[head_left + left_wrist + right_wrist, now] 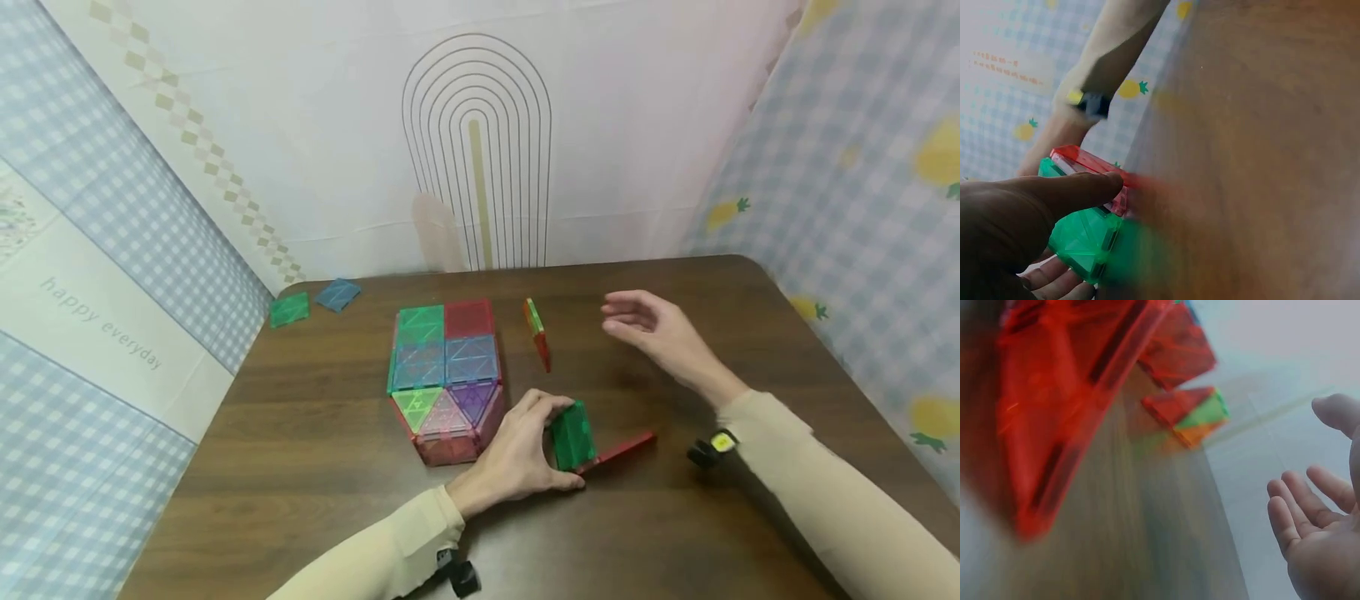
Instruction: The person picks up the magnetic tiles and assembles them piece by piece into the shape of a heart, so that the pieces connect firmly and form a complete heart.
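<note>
My left hand (517,450) pinches a green magnetic tile (573,437) between thumb and fingers, just right of a box-like block of tiles (447,360). A red tile (621,452) stands on edge against the green one's near corner and slants to the right. In the left wrist view the thumb lies across the red tile (1088,161), with the green tile (1082,240) below it. My right hand (667,337) hovers over the table's right side, fingers loosely bent and holding nothing. The right wrist view shows it palm up, apart from the large blurred red tile (1066,406).
A narrow upright piece (537,333) of red, green and orange tiles stands right of the block. At the far left corner lie a green tile (289,309) and a blue tile (338,294). A white cloth (337,167) hangs behind the wooden table (300,467).
</note>
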A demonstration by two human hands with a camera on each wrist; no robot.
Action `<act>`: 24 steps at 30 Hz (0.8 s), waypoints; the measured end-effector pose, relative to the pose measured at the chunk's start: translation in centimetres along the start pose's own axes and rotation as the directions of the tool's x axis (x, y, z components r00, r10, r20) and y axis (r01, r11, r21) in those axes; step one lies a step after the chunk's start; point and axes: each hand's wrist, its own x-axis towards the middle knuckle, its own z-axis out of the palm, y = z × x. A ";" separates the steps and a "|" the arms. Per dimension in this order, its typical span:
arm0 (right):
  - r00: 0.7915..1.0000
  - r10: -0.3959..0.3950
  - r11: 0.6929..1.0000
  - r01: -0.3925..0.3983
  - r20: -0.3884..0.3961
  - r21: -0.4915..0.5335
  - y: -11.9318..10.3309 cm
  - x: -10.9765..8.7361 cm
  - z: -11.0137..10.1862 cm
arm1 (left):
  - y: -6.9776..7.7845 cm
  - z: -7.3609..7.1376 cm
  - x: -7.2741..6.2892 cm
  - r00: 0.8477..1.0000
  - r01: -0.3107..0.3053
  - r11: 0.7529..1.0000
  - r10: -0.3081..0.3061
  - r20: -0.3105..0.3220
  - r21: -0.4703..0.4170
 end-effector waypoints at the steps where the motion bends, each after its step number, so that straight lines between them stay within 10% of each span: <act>1: 1.000 0.013 1.000 -0.012 0.020 -0.017 0.0 1.0 0.8 | -0.1 0.0 0.0 1.000 0.002 1.000 -0.002 -0.002 -0.006; 12: 0.966 0.161 0.949 -0.094 0.205 -0.301 -0.8 6.6 6.1 | -0.3 0.1 0.1 1.000 0.010 1.000 -0.010 -0.011 -0.014; 24: 0.982 0.104 0.929 -0.039 0.158 -0.369 -0.5 6.9 7.0 | -0.6 0.1 0.2 1.000 0.013 1.000 -0.014 -0.019 -0.018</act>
